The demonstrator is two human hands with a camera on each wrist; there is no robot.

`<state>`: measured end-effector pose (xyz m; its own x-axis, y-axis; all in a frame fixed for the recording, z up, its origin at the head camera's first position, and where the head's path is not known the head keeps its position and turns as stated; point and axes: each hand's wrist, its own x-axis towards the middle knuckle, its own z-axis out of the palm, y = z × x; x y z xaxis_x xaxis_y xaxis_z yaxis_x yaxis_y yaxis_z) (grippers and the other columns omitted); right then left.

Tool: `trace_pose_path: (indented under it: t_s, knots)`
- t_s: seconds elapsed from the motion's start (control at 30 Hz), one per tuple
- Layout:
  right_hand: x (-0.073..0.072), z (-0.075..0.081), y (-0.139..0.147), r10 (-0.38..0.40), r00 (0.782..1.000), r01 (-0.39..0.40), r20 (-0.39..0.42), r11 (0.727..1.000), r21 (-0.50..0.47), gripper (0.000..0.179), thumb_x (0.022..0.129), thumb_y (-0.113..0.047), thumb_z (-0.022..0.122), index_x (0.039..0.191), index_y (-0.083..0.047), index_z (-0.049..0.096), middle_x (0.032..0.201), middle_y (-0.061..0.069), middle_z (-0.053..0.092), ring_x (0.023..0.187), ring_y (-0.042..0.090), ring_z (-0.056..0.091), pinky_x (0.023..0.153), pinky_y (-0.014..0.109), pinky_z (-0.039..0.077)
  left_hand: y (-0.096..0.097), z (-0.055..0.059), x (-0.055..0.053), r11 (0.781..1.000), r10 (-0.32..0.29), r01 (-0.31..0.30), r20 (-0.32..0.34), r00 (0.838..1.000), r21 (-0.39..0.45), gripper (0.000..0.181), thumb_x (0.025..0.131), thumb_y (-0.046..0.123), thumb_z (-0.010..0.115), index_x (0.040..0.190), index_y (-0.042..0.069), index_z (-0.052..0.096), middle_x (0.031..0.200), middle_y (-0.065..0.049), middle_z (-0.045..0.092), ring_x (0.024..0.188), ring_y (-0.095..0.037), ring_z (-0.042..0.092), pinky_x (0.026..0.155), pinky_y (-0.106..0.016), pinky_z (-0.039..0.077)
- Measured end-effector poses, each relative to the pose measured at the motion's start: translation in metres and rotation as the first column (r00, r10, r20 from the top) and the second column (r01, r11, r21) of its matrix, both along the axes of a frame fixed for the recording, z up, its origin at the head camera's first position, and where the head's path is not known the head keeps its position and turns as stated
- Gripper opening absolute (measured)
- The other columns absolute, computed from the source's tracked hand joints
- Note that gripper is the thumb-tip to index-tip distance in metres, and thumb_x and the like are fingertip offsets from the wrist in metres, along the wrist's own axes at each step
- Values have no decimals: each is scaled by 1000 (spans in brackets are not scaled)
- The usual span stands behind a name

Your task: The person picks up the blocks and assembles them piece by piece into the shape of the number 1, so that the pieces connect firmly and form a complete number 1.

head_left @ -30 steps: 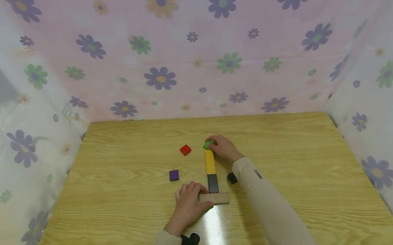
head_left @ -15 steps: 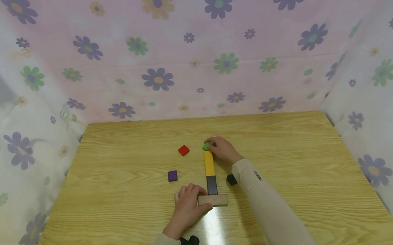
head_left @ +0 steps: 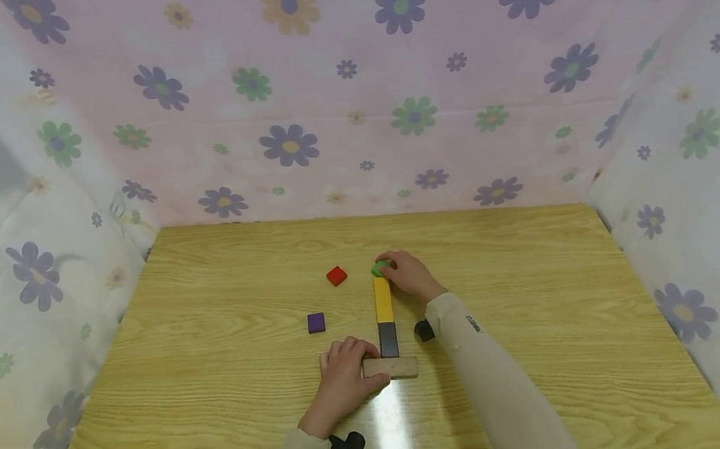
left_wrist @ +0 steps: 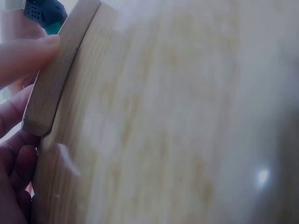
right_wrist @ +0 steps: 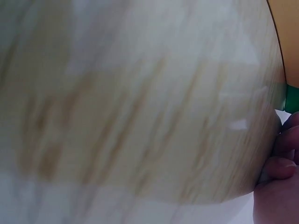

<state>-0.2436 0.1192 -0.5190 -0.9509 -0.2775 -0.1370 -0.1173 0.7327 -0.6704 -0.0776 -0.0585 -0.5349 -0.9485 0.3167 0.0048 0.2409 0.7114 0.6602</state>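
A: How far along does the row look?

B: The left hand [head_left: 346, 376] grips the plain wooden block [head_left: 390, 367]. Just beyond it the black block [head_left: 389, 338] and yellow block [head_left: 383, 299] lie end to end. At their far end the right hand [head_left: 410, 275] pinches the green block [head_left: 378, 267].

A: What seems left?

B: The purple block [head_left: 316, 323] and red block [head_left: 336, 276], loose on the table [head_left: 550, 321] left of the row.

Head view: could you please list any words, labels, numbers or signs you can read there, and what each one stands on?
None can be read.
Small dark mark on the beige right sleeve: too small and blurred to read.
The coloured wooden blocks, the wooden table and the flowered cloth bear no text.
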Motion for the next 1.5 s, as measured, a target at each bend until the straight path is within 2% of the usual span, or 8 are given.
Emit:
trace_pose_path:
  t_s: [0.3, 0.57, 0.8, 1.07, 1.2, 1.27, 1.37, 1.5]
  knots:
    - [3, 1, 0, -22, 1000, 21, -20, 999, -46, 31, 93, -25, 46, 121, -15, 54, 105, 7, 53, 82, 21, 49, 70, 36, 40, -1, 1, 0, 1000, -7, 7, -3, 1000, -9, 33, 74, 48, 66, 96, 26, 55, 91, 12, 45, 87, -13, 36, 75, -38, 20]
    - [2, -2, 2, -28, 1000, 29, 8, 999, -39, 34, 96, -22, 33, 126, -18, 51, 123, 8, 49, 109, 23, 47, 89, 42, 36, -1, 3, 1, 1000, -5, 5, 15, 1000, -6, 33, 74, 49, 65, 95, 27, 54, 92, 13, 45, 87, -13, 36, 76, -38, 20]
    - [4, -1, 3, 1, 1000, -1, -11, 1000, -10, 35, 94, -16, 36, 126, -20, 51, 109, 8, 51, 78, 22, 45, 68, 35, 35, 0, 5, 3, 1000, 3, -3, 1, 1000, 3, 33, 73, 47, 67, 94, 26, 55, 91, 12, 46, 85, -13, 36, 73, -38, 21]
    - [3, -2, 1, 7, 1000, -7, -22, 1000, 8, 31, 95, -17, 40, 122, -20, 53, 102, 6, 52, 72, 20, 43, 65, 33, 34, -1, 3, 3, 1000, 9, -9, -2, 1000, 26, 37, 73, 50, 66, 97, 25, 54, 90, 13, 45, 87, -12, 37, 75, -37, 20]
    - [4, -2, 2, 9, 1000, -9, 2, 1000, -12, 32, 95, -20, 39, 125, -19, 51, 110, 8, 51, 80, 22, 47, 69, 36, 37, -1, 2, 3, 999, 14, -13, -13, 1000, 38, 40, 72, 51, 66, 98, 24, 54, 89, 13, 45, 87, -12, 37, 74, -38, 20]
    - [4, 0, 5, -3, 1000, 4, 17, 999, -34, 34, 96, -23, 37, 127, -18, 48, 119, 8, 50, 94, 23, 49, 79, 38, 39, 0, 0, 2, 999, 21, -21, -6, 1000, 43, 42, 72, 54, 65, 99, 24, 54, 90, 13, 46, 87, -11, 37, 75, -38, 20]
    - [5, 2, 9, -40, 998, 44, 46, 996, -74, 36, 97, -26, 32, 129, -17, 45, 130, 8, 44, 115, 25, 43, 93, 43, 34, 1, -1, 0, 997, 41, -42, 17, 999, 63, 47, 72, 57, 63, 102, 23, 52, 92, 13, 47, 87, -10, 37, 76, -37, 20]
    - [4, 4, 12, -52, 997, 56, 58, 995, -81, 37, 97, -22, 28, 130, -15, 44, 133, 9, 42, 119, 26, 39, 95, 44, 31, -1, -1, 0, 992, 67, -72, 48, 997, 101, 52, 72, 60, 60, 105, 20, 51, 90, 12, 48, 83, -10, 37, 76, -35, 19]
